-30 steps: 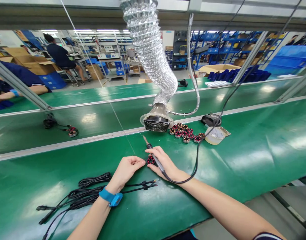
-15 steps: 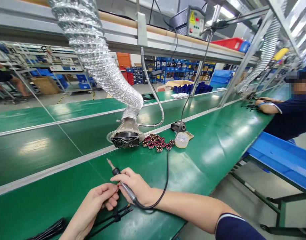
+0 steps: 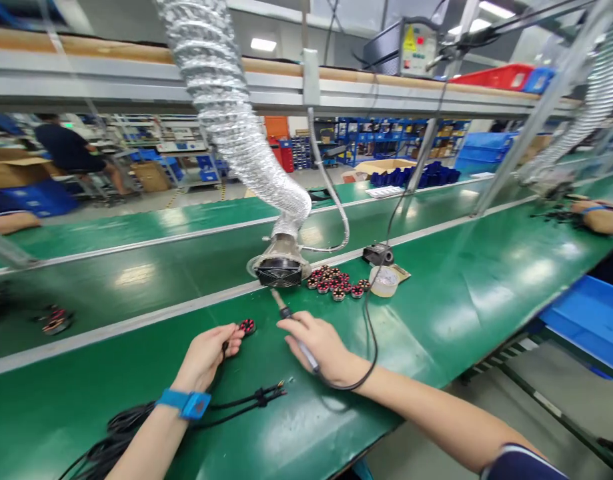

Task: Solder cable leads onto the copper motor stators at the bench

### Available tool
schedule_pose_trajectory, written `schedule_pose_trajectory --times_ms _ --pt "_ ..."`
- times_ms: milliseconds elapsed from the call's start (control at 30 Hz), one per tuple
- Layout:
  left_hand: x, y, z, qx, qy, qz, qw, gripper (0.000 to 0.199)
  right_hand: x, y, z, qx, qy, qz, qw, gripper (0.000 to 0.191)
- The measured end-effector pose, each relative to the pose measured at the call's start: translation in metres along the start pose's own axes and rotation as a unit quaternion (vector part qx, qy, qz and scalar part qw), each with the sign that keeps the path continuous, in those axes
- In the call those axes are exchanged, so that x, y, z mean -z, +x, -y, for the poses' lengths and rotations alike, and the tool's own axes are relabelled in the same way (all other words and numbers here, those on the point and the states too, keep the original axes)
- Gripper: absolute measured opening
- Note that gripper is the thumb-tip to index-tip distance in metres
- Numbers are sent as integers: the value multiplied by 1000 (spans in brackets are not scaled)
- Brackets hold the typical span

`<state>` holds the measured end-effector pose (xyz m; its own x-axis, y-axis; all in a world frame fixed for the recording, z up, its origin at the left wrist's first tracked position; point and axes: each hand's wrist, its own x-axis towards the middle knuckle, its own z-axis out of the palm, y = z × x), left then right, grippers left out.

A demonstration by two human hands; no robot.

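Green worktop [image 3: 416, 340] spread out in front of the fan hood [image 3: 279, 272], itself at the lower end of a crinkled silver duct [image 3: 266, 173]. Nearer than the fan hood and left of it, left hand [image 3: 211, 353] closed in a pinch at a small round coil [image 3: 247, 327], red and black windings showing beyond the fingertips; impossible to tell coil rim from wire within that pinch. Below the same hand, a dark strand down toward black cables [image 3: 131, 420], heaped well in front of the fan hood and to its left. Out from that heap, two leads bound side by side, coloured bare ends [image 3: 281, 385] pointing right, well apart from the fan hood. Around the left wrist, a blue band [image 3: 183, 403]. In front of the fan hood and slightly right, right hand [image 3: 321, 347] curled around a soldering iron [image 3: 285, 312], tip angled up and left to near the hood's front grille. From the handle, a black cord [image 3: 375, 343] looped up past the right side of the fan hood. Just right of the fan hood, a close cluster of similar coils [image 3: 331, 279]; farther right, a pale round tub [image 3: 385, 288] beside a black stand [image 3: 379, 254]. Well left of the fan hood, beyond a metal rail [image 3: 136, 325], another coil [image 3: 57, 323], blurred. Far right of the fan hood, a co-worker's hand [image 3: 606, 221] near dark leads, and nearer, a blue tray [image 3: 586, 310].
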<state>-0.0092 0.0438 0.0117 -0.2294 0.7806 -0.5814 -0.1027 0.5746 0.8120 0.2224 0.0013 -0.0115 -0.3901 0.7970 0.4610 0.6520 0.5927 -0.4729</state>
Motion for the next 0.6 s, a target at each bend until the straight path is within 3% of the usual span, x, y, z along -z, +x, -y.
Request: schedule_pose_trajectory --times_ms 133,233,333,433,500,600 --pt "8 22 -8 -55 40 -36 997 16 26 -20 -34 -45 -24 -115 992 23" --pt "25 33 -12 -107 78 -84 988 12 30 -30 -67 -89 -46 -186 977 24" --pt "51 25 -18 -170 153 -102 968 21 25 -32 -92 -114 -93 -190 971 27" --pt "84 0 -25 -207 245 -66 945 24 17 -30 -104 -132 -99 -153 974 27" --pt "108 -19 -27 -225 328 -37 917 20 12 -27 -106 -143 -95 -136 976 27" --pt "141 -40 -25 -215 525 29 823 19 8 -24 -105 -146 -94 -123 977 28"
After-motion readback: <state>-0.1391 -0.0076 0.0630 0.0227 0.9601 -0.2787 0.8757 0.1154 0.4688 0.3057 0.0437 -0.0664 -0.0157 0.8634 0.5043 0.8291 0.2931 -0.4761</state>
